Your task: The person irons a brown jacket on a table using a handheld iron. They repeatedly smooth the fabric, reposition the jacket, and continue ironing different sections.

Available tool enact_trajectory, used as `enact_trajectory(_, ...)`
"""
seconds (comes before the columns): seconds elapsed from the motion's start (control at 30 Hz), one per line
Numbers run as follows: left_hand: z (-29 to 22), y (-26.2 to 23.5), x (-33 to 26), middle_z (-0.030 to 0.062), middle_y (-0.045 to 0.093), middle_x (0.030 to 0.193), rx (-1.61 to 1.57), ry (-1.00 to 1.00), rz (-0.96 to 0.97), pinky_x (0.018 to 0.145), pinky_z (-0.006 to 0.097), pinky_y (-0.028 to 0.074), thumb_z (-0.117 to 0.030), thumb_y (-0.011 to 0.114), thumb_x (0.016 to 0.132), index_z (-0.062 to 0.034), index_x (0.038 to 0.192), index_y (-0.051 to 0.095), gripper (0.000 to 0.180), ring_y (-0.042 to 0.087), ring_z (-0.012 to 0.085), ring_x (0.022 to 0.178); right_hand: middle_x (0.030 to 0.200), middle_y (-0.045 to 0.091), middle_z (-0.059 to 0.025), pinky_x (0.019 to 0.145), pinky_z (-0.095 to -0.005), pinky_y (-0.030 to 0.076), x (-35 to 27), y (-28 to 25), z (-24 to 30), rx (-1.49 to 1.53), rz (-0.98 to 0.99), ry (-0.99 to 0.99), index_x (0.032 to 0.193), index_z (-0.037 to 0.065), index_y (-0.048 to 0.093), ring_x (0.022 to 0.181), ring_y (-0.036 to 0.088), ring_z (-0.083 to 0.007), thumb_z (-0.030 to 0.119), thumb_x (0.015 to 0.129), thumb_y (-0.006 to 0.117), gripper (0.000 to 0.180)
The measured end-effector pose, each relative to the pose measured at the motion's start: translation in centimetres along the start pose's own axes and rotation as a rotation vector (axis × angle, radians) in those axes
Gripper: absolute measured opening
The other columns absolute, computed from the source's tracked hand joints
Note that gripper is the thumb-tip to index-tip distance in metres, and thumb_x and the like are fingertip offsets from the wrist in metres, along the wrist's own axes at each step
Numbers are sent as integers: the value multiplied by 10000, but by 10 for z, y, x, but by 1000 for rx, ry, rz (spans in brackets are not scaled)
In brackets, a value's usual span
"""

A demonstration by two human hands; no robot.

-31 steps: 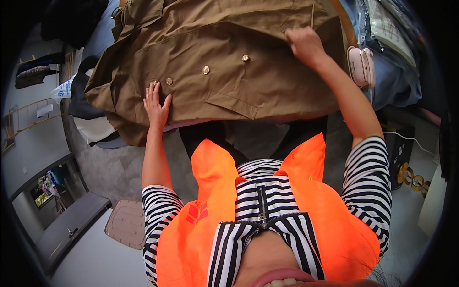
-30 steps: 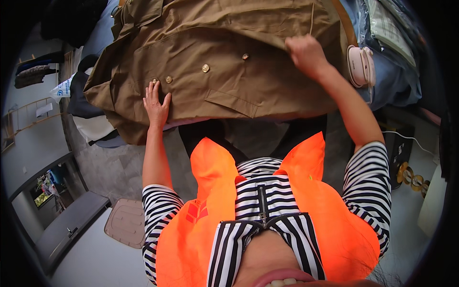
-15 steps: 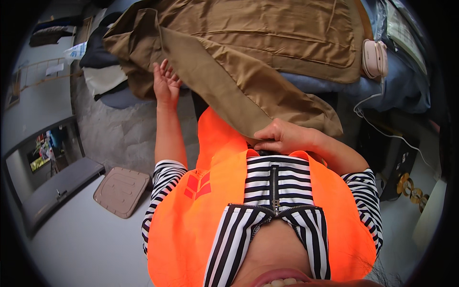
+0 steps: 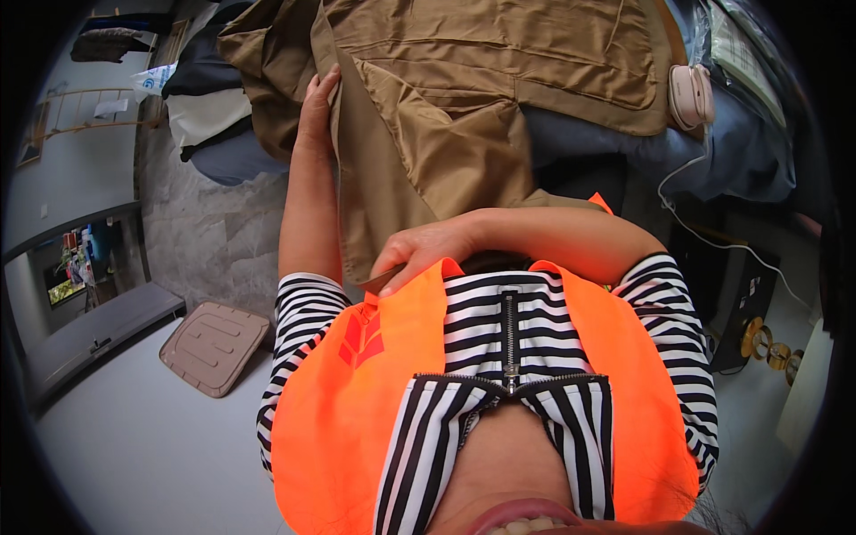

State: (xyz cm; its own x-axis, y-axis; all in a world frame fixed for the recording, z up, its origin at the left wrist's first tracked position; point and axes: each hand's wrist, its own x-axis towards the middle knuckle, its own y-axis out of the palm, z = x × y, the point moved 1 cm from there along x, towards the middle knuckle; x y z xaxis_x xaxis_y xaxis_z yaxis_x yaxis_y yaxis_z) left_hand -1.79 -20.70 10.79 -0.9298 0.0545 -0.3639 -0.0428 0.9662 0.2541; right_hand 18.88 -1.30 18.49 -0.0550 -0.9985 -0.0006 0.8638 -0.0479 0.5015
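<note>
Right hand (image 4: 419, 254) across the body, fingers curled tight, and it's got the near edge of the brown coat (image 4: 464, 134), pinched right up against the orange vest (image 4: 357, 428)! Left hand (image 4: 321, 96) out farther, fingers nearly straight along the coat's left-hand fold; whether it grips any cloth, I can't tell. And look at that coat: one panel turned back, a smooth matte strip down its left, glossier lining beside it, all creases and puckers, with stitched seams running across the far part. It's spread over blue cloth (image 4: 615, 147), the panel drooping nearside. Out right, a pale-pink corded appliance (image 4: 691, 96) just beside the coat; beyond that, plastic-wrapped garments (image 4: 744, 58).
</note>
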Motion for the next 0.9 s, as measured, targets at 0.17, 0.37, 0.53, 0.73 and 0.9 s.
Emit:
enact_trajectory(0.17, -1, -2, -28, 92, 699, 1082, 140, 81, -67, 841, 341, 562, -82, 668, 878, -8, 1344, 542, 488, 684, 232, 935, 925, 693, 13, 745, -250, 510, 16, 13, 4, 71, 32, 42, 1118, -15, 699, 832, 607, -58, 314, 967, 688, 362)
enact_trajectory(0.37, 27, 20, -76, 78, 683, 1194, -75, 161, 147, 889, 310, 553, 21, 596, 891, -37, 1406, 526, 523, 668, 179, 1030, 900, 670, 2, 772, -281, 491, -17, -19, 26, -337, -230, 38, 1102, 8, 697, 852, 580, -79, 387, 1000, 615, 401)
enact_trajectory(0.53, 47, 29, -140, 63, 605, 1351, 91, 105, 318, 1035, 278, 445, -6, 621, 878, 20, 1434, 503, 568, 575, 122, 1196, 835, 649, -9, 733, -244, 486, -58, -96, 50, -285, -826, -98, 1072, 30, 696, 785, 595, -85, 368, 993, 628, 354)
enact_trajectory(0.73, 46, 18, -202, 77, 597, 1384, -55, -81, 427, 1070, 293, 446, 51, 534, 916, 30, 1463, 470, 551, 563, 137, 1247, 1377, 529, -257, 1056, -446, 450, -44, -211, 69, -1049, -1487, 79, 1419, 25, 476, 1289, 525, -391, 570, 846, 734, 831)
enact_trajectory(0.9, 49, 22, -226, 64, 598, 1373, 104, -20, 542, 1054, 278, 444, 65, 517, 903, 13, 1483, 457, 585, 549, 121, 1235, 1475, 495, -228, 1130, -502, 387, 16, -255, 63, -1131, -1359, 544, 1543, 41, 329, 1374, 474, -384, 703, 737, 743, 1122)
